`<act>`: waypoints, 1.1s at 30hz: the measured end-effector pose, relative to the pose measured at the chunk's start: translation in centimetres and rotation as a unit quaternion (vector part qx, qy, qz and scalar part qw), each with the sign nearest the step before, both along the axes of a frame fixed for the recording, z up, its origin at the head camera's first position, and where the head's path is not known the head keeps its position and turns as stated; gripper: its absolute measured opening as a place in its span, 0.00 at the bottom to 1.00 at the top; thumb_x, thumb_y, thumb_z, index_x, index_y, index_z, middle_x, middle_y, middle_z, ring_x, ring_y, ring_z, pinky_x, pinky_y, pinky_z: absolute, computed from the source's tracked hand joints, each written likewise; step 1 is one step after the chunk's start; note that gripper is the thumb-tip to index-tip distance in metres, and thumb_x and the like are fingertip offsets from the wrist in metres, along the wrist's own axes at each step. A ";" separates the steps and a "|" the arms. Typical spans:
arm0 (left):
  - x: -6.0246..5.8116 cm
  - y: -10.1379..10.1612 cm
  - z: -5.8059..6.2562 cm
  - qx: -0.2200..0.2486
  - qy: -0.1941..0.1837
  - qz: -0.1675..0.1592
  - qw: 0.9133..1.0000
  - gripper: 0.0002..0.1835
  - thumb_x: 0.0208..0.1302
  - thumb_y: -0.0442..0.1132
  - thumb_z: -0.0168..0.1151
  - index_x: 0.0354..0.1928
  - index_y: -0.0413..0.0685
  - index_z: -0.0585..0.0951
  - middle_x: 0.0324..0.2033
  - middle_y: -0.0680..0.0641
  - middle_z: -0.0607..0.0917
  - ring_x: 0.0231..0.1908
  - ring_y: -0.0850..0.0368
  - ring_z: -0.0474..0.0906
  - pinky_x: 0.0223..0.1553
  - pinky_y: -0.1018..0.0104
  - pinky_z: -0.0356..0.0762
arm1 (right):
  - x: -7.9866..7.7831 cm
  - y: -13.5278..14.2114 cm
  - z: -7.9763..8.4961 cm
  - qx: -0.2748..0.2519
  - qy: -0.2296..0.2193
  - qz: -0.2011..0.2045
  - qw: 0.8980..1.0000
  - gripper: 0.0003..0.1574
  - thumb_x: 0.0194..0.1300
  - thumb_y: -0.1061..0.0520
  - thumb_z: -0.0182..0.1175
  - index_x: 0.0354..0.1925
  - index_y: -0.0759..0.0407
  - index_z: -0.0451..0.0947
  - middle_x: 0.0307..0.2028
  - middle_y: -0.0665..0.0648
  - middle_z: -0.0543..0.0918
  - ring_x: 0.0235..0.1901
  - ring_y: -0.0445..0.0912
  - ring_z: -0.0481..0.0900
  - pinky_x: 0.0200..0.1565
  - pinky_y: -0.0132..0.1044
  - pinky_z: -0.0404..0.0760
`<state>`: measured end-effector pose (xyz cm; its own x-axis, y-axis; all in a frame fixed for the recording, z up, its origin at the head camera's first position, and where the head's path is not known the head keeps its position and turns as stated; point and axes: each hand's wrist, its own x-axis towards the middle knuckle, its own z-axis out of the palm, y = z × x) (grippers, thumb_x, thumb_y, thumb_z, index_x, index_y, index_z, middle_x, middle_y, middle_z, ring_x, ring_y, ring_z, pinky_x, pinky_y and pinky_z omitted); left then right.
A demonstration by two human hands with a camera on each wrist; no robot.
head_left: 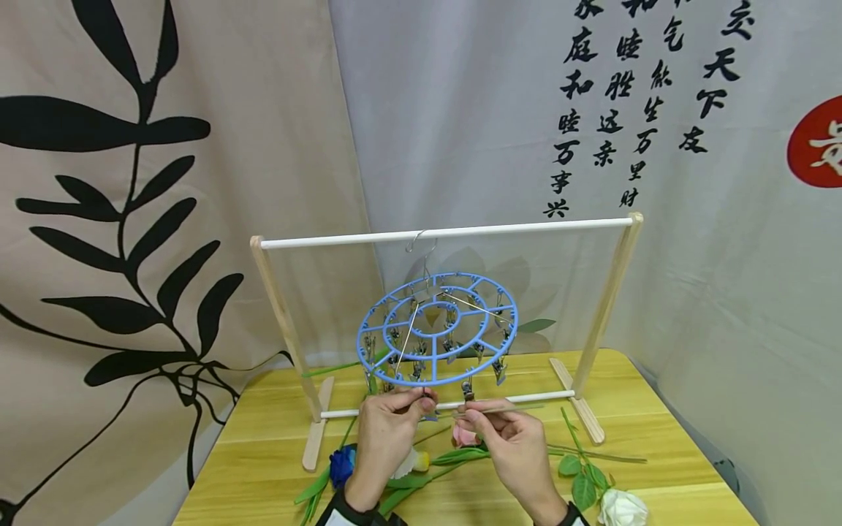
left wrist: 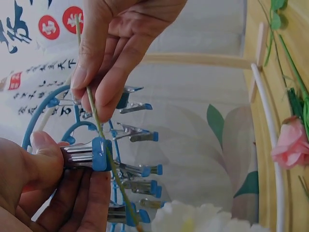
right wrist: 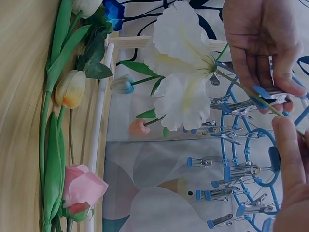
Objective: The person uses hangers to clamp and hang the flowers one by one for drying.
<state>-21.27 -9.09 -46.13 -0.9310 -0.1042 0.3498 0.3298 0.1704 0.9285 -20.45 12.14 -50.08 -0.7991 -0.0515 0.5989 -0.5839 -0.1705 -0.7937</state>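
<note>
Nearest: left hand (head_left: 388, 429) and right hand (head_left: 514, 442), side by side. Left grip: thumb and fingers squeezing clip (left wrist: 79, 155) by its handles. Right grip: fingertips pinched together on stem (left wrist: 122, 189). Stem's long axis runs left–right, crossing clip's blue tips; whether between them, cannot tell. White bloom (right wrist: 186, 53) lies leftward from right grip, past clip, nearer left hand. Above: blue rack (head_left: 434, 382) hanging from bar (head_left: 526, 229). Below: surface (head_left: 664, 446), pink rose (head_left: 465, 436), white rose (head_left: 622, 508).
</note>
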 end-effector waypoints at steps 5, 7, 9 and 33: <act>0.1 0.4 0.1 0.000 0.004 -0.007 1.000 0.05 0.73 0.35 0.83 0.47 0.45 1.00 0.43 0.44 1.00 0.51 0.46 0.99 0.49 0.73 0.94 | -0.1 -0.3 -0.1 -0.003 0.016 0.011 1.000 0.11 0.81 0.77 0.64 0.56 0.79 0.88 0.51 0.75 0.94 0.49 0.47 1.00 0.50 0.44 0.98; 0.1 0.6 0.1 0.000 0.002 -0.008 1.000 0.04 0.73 0.35 0.83 0.46 0.46 1.00 0.43 0.44 1.00 0.50 0.47 0.99 0.49 0.73 0.94 | -0.1 -0.4 -0.2 -0.001 0.017 0.011 1.000 0.10 0.81 0.77 0.64 0.56 0.79 0.88 0.50 0.75 0.94 0.50 0.46 1.00 0.50 0.44 0.98; 0.0 0.7 0.1 0.001 -0.001 -0.009 1.000 0.04 0.74 0.36 0.83 0.46 0.46 1.00 0.43 0.44 1.00 0.50 0.48 0.99 0.49 0.73 0.94 | -0.1 -0.4 -0.3 0.001 0.017 0.012 1.000 0.10 0.81 0.77 0.64 0.56 0.79 0.88 0.50 0.76 0.94 0.50 0.46 1.00 0.50 0.44 0.98; 0.2 0.8 0.4 -0.012 -0.021 -0.028 0.999 0.08 0.76 0.40 0.81 0.51 0.46 0.99 0.46 0.44 1.00 0.51 0.49 0.99 0.52 0.70 0.95 | 0.1 -0.5 -0.1 0.006 0.022 -0.013 1.000 0.10 0.82 0.75 0.66 0.56 0.76 0.90 0.49 0.77 0.94 0.48 0.47 1.00 0.48 0.42 0.98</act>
<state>-21.08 -8.28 -45.75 -0.9489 -0.0429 0.3127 0.3011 0.1740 0.9376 -20.38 11.67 -50.14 -0.7738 -0.0385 0.6323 -0.6216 -0.1463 -0.7696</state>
